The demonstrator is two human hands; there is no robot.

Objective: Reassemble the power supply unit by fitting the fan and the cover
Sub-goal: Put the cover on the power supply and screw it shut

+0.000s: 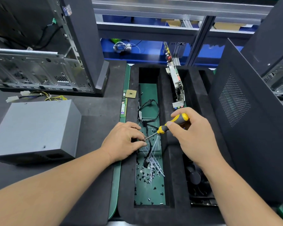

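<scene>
The grey power supply unit point(34, 129) lies on the black mat at the left, its cover on and yellow and black cables point(39, 96) trailing from its far end. My right hand point(191, 132) grips the yellow and black handle of a screwdriver point(171, 123). Its metal shaft points down-left to my left hand point(126, 139), whose fingertips pinch at the tip above the foam tray's middle slot point(149, 190). Whether a screw sits between the fingers is hidden. Several small black screws point(145, 175) lie loose in that slot. A black fan point(196, 178) sits in the slot to the right.
The black foam tray point(175, 176) also holds a black cable, clear zip ties and an upright circuit board point(176, 85). A CPU chip point(131, 94) and a memory stick point(123, 108) lie on its left edge. An open computer case point(31, 70) stands at the back left, a black perforated panel point(245, 111) at the right.
</scene>
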